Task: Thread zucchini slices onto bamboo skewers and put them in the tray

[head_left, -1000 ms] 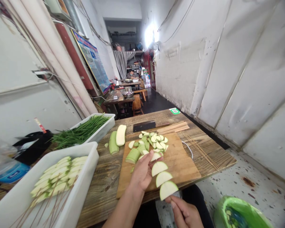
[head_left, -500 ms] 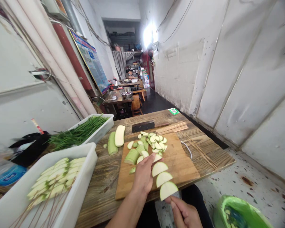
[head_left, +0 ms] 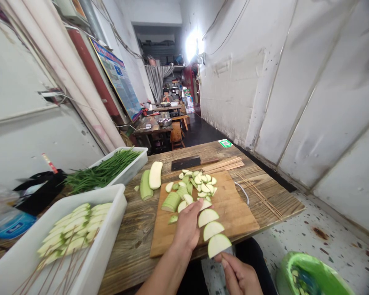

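At five o'clock my right hand [head_left: 242,273] pinches the near end of a row of white, green-rimmed half-moon slices [head_left: 213,231]; at six, my left hand [head_left: 187,226] grips its far end. Beyond, cut green-white pieces [head_left: 205,188] crowd the tan wooden board [head_left: 233,215] toward twelve.

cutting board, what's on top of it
The cutting board bears a loose pile of pale slices toward its far side and a tight row at left. The left hand and skewered slices block part of it, hiding anything there.

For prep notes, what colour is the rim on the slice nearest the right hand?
The slice has a green curved rim, clearest in head view.
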{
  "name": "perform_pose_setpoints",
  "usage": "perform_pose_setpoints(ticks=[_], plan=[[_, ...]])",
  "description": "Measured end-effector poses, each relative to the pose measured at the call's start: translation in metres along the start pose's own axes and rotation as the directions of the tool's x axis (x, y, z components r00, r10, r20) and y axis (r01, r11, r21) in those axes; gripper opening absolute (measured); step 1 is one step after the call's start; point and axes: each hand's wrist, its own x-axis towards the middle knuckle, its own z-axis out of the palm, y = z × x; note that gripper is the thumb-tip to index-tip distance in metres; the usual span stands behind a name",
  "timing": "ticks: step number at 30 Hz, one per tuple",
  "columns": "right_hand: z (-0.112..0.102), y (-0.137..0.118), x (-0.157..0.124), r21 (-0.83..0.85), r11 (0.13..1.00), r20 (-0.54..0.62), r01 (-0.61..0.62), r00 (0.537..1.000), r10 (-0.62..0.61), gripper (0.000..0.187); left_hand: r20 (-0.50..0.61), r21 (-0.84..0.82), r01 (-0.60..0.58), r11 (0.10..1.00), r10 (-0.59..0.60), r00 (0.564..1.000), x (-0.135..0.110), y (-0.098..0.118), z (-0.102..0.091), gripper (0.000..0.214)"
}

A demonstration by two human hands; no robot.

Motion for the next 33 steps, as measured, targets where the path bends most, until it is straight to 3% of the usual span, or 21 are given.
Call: perform_pose_setpoints(ticks=[16,22,25,30,33], plan=[[0.001,-0.004,0.004,0.061,0.998,0.021,-0.019,1.000,0.018,0.036,0.010,-0.009,0.004,1.000,-0.004,1.000,0.006,-0.007,-0.002,0.024],[0.000,-0.001,0.013,0.016,0.997,-0.102,0.078,0.992,-0.076,0.037,0.098,-0.072,-0.040,0.997,0.047,0.994,0.004,0.000,-0.004,0.038],[-0.001,0.000,0.024,0.006,0.995,-0.161,0.095,0.983,-0.093,0.037,0.142,-0.113,0.005,0.994,0.011,0.990,-0.005,0.002,-0.010,0.042],[0.004,-0.001,0.040,-0.002,0.980,-0.215,0.197,0.957,-0.193,0.034,0.283,-0.073,0.050,0.996,-0.027,0.959,-0.033,-0.010,-0.021,0.031],[0.012,0.005,0.045,-0.003,0.968,-0.185,0.252,0.951,-0.249,0.030,0.250,-0.128,0.029,0.991,0.004,0.968,-0.046,-0.015,-0.020,0.026]])
